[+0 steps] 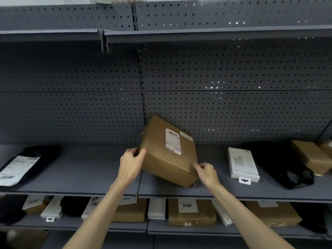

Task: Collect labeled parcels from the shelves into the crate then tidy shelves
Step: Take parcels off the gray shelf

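Brown cardboard parcel with white barcode label, tilted on grey metal shelf, left hand gripping its left corner, right hand pinching its right corner

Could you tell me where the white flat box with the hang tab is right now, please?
In the head view, the white flat box lies on the middle shelf, right of the held cardboard parcel and left of a black bag.

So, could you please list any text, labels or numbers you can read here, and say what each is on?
No text is legible; each is too blurred or small to quote.
Brown cardboard box held in both hands: white barcode label, unreadable.
White flat carton: printing unreadable.
Black plastic mailer bag: white label unreadable.
Lower-shelf brown cardboard parcel: barcode only.
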The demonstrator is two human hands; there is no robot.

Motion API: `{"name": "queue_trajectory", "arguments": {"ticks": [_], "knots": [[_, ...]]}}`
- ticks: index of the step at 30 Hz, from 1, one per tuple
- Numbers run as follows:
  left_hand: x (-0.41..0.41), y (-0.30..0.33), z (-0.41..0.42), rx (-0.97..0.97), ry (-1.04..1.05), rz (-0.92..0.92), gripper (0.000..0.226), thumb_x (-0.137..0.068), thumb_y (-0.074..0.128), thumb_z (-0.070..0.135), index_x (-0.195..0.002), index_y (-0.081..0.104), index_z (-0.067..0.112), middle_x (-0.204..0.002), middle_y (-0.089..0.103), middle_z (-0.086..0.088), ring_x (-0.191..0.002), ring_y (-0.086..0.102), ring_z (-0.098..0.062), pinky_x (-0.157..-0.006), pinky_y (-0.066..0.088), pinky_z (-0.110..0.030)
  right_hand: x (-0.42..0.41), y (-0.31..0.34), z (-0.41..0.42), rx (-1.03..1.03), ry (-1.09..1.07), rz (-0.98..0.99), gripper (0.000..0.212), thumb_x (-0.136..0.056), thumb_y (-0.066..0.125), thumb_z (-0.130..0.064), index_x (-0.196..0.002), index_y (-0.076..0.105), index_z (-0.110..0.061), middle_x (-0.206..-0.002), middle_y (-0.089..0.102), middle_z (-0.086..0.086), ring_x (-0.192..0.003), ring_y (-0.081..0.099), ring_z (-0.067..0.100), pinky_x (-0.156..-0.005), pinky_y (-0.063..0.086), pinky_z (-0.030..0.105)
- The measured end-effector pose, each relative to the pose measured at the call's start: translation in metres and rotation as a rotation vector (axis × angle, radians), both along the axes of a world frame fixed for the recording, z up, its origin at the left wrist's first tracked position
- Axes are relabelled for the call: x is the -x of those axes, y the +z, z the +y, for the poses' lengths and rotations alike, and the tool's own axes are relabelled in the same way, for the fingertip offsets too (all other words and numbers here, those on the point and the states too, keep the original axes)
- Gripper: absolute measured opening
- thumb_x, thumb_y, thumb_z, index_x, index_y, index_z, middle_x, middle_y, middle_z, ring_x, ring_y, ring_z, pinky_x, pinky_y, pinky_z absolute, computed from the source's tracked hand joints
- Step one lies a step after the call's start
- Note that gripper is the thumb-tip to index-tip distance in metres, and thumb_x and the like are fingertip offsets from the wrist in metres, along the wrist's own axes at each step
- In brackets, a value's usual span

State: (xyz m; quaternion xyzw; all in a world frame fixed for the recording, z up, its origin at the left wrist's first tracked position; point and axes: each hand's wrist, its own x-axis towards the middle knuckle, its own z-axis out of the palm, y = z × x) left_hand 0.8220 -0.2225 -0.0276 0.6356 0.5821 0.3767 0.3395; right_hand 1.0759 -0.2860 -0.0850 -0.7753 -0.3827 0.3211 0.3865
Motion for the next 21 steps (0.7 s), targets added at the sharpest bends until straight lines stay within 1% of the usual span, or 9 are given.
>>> {"name": "queue_trajectory", "arguments": {"ticks": [2, 3, 5, 8, 9, 12, 13, 16, 21], "knots": [[-0.005, -0.018, -0.001, 0.076, -0.010, -0.045, 0.053, -0.099, 0.055, 0.044, -0.138, 0.057, 0.008, -0.138, 0.056, -0.007, -0.112, 0.050, -0.015, -0.090, 0.040, -0.026, -0.011, -0.004, -0.007, 0.003, -0.016, -0.026, 0.045, -0.099, 0.054, -0.034, -0.130, 0.057, -0.001, -0.125, 0.062, 0.013, -0.105, 0.056, 0.019, -0.081, 0.038, 0.024], [-0.007, -0.027, -0.001, 0.119, -0.010, -0.059, 0.056, -0.099, 0.054, 0.044, -0.142, 0.053, 0.008, -0.140, 0.056, -0.007, -0.116, 0.050, -0.015, -0.093, 0.038, -0.027, -0.016, -0.005, -0.011, -0.001, -0.025, -0.039, 0.045, -0.099, 0.055, -0.033, -0.130, 0.058, 0.000, -0.124, 0.063, 0.014, -0.103, 0.055, 0.019, -0.080, 0.038, 0.024], [-0.012, -0.040, -0.003, 0.198, -0.026, -0.102, 0.054, -0.101, 0.053, 0.041, -0.145, 0.050, 0.009, -0.140, 0.056, -0.007, -0.121, 0.050, -0.017, -0.097, 0.037, -0.029, -0.026, -0.006, -0.017, -0.012, -0.045, -0.060, 0.051, -0.097, 0.058, -0.034, -0.133, 0.055, 0.001, -0.126, 0.062, 0.014, -0.111, 0.057, 0.022, -0.083, 0.040, 0.024], [-0.020, -0.060, -0.004, 0.289, -0.097, -0.149, 0.057, -0.101, 0.052, 0.036, -0.152, 0.040, 0.013, -0.150, 0.048, -0.005, -0.136, 0.044, -0.021, -0.111, 0.036, -0.033, -0.041, -0.011, -0.022, -0.001, -0.047, -0.048, 0.062, -0.095, 0.061, -0.039, -0.140, 0.048, 0.001, -0.132, 0.059, 0.016, -0.120, 0.056, 0.027, -0.094, 0.046, 0.030], [-0.022, -0.065, -0.004, 0.321, -0.108, -0.141, 0.058, -0.101, 0.053, 0.035, -0.153, 0.038, 0.013, -0.151, 0.047, -0.005, -0.138, 0.043, -0.022, -0.111, 0.035, -0.033, -0.045, -0.012, -0.023, 0.012, -0.037, -0.034, 0.065, -0.094, 0.061, -0.041, -0.142, 0.045, 0.001, -0.134, 0.057, 0.016, -0.121, 0.055, 0.028, -0.097, 0.046, 0.032], [-0.027, -0.078, -0.004, 0.339, -0.109, -0.115, 0.053, -0.100, 0.057, 0.035, -0.146, 0.047, 0.011, -0.143, 0.056, -0.007, -0.124, 0.052, -0.021, -0.100, 0.040, -0.031, -0.048, -0.017, -0.024, 0.021, -0.017, 0.034, 0.072, -0.094, 0.061, -0.042, -0.148, 0.036, -0.001, -0.141, 0.051, 0.015, -0.128, 0.050, 0.029, -0.102, 0.043, 0.034], [-0.028, -0.079, -0.005, 0.348, -0.100, -0.122, 0.054, -0.099, 0.058, 0.038, -0.144, 0.050, 0.011, -0.139, 0.058, -0.008, -0.121, 0.054, -0.021, -0.099, 0.041, -0.032, -0.048, -0.018, -0.024, 0.021, -0.014, 0.049, 0.071, -0.095, 0.060, -0.041, -0.148, 0.035, -0.002, -0.140, 0.052, 0.014, -0.128, 0.050, 0.029, -0.102, 0.044, 0.034], [-0.028, -0.082, -0.002, 0.347, -0.091, -0.154, 0.069, -0.093, 0.063, 0.051, -0.146, 0.048, 0.008, -0.138, 0.059, -0.007, -0.126, 0.054, -0.024, -0.108, 0.042, -0.037, -0.049, -0.021, -0.021, 0.006, 0.003, 0.099, 0.060, -0.096, 0.059, -0.038, -0.144, 0.041, -0.005, -0.129, 0.059, 0.011, -0.116, 0.057, 0.024, -0.098, 0.050, 0.037], [-0.026, -0.084, 0.001, 0.349, -0.101, -0.190, 0.081, -0.085, 0.064, 0.059, -0.145, 0.049, 0.007, -0.138, 0.059, -0.006, -0.125, 0.054, -0.020, -0.109, 0.042, -0.034, -0.054, -0.028, -0.018, -0.004, 0.005, 0.173, 0.066, -0.095, 0.060, -0.040, -0.146, 0.035, -0.007, -0.119, 0.055, 0.004, -0.109, 0.056, 0.022, -0.096, 0.052, 0.044]]}}
